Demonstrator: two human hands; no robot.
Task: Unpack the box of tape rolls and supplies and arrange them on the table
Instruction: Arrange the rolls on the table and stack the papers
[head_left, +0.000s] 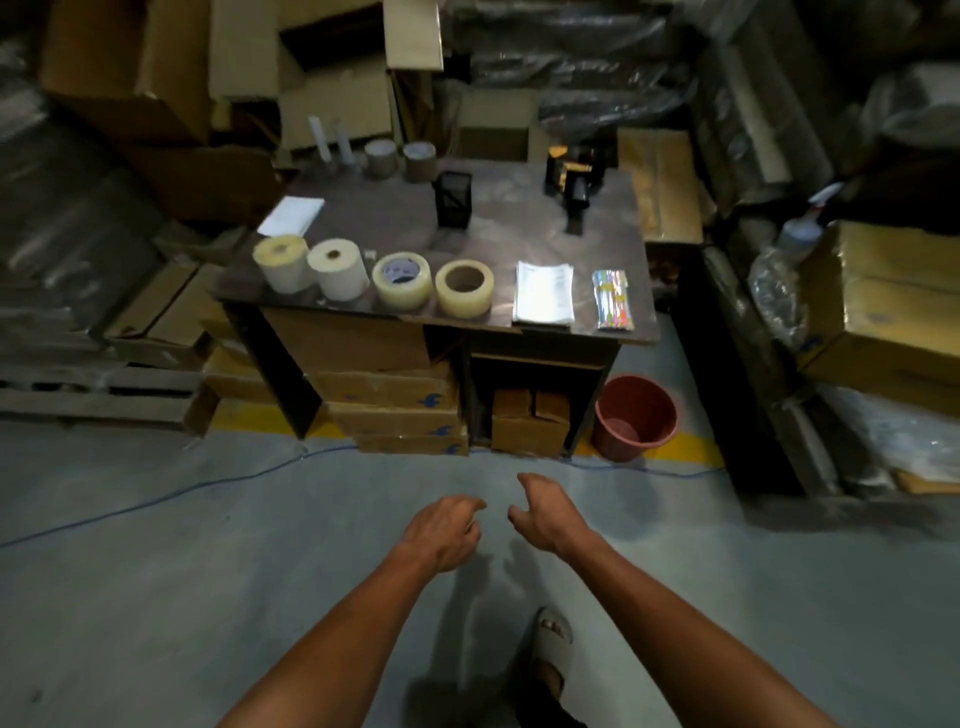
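Along the front edge of the dark table stand two white label rolls, then two clear tape rolls, a white packet of sheets and a bundle of coloured pens. My left hand and my right hand hang side by side over the floor, well short of the table. Both hold nothing, with fingers loosely curled and apart.
Further back on the table are a black mesh holder, a black tape dispenser, two brown tape rolls and a white pad. Cardboard boxes fill the space under the table; a red bucket stands beside it. A blue cable crosses the floor.
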